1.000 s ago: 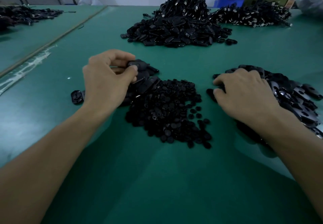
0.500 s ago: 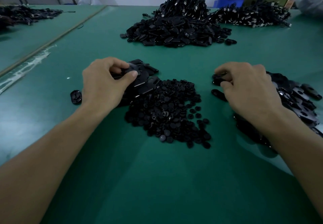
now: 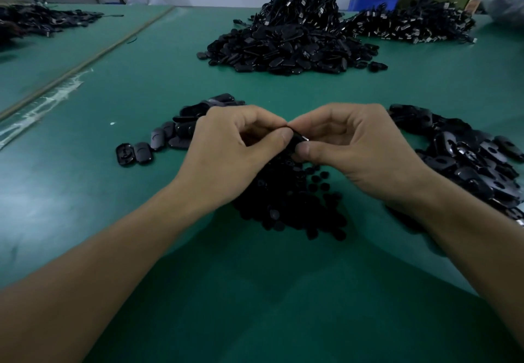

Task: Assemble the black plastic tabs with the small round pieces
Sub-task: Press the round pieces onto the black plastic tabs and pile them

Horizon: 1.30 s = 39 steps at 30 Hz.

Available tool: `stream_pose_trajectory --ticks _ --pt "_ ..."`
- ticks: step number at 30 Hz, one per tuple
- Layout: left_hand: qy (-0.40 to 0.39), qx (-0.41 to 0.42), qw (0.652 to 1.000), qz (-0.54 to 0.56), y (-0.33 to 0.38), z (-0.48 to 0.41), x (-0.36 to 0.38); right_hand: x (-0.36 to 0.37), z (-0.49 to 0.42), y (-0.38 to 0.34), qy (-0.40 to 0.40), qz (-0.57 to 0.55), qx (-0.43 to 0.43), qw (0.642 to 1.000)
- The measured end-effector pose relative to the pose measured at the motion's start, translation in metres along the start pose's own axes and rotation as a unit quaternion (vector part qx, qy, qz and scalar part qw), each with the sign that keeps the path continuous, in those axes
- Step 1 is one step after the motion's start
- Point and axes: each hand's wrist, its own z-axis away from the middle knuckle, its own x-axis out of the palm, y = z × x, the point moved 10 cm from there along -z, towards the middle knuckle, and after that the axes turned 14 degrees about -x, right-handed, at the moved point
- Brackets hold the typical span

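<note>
Both hands now meet at centre, apart a moment ago: left hand (image 3: pixel 226 147) and right hand (image 3: pixel 357 150) pinch one black tab (image 3: pixel 296 137) in tight fingertip grip, above the small round pieces (image 3: pixel 292 206) on the tabletop (image 3: pixel 255 291).

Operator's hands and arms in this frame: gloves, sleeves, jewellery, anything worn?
Nothing worn that shows. The left hand and right hand are ungloved, with no rings visible. The left forearm and right forearm are unsleeved up to the frame edge, with no watch, band or strap at either wrist.
</note>
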Motion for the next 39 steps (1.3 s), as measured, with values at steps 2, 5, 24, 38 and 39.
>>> stream_pose_trajectory --ticks 2,5,24,38,39 --pt "-0.017 -0.018 0.999 0.045 -0.003 -0.001 0.001 -0.005 0.000 -0.001 0.026 -0.004 -0.008 1.000" --pt "-0.030 -0.040 0.995 0.090 -0.007 -0.003 0.001 -0.010 0.000 0.001 0.056 -0.015 -0.002 0.998" --pt "-0.039 -0.079 0.974 0.209 -0.015 -0.002 0.003 -0.004 0.004 0.005 0.127 -0.162 0.041 0.978" --pt "0.001 -0.081 0.974 0.213 -0.010 -0.004 -0.011 -0.005 0.007 0.010 -0.059 0.300 0.026 0.952" --pt "-0.006 -0.083 0.974 0.212 -0.011 -0.003 -0.010 -0.002 0.007 0.011 -0.071 0.310 0.030 0.948"
